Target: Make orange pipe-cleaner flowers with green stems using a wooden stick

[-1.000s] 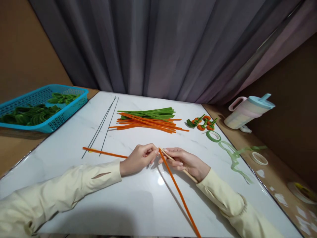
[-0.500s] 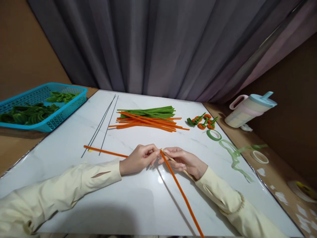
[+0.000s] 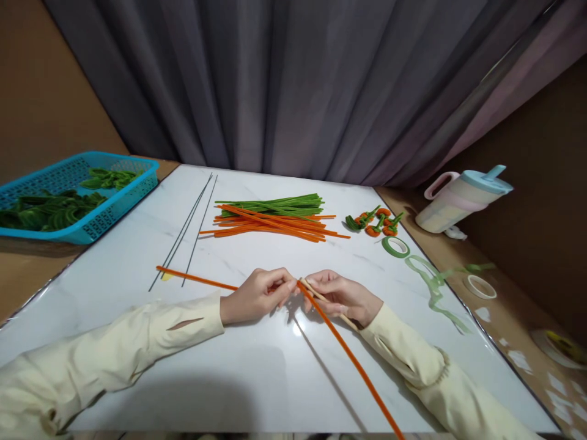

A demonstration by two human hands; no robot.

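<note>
Left hand (image 3: 257,296), right hand (image 3: 342,296) pinch orange pipe cleaner (image 3: 348,357) against wooden stick (image 3: 326,302)

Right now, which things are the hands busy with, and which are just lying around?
In use: orange pipe cleaner, wooden stick, left hand, right hand.

Lying about: pipe cleaner pile, wires, tape roll, blue basket, jug.
</note>
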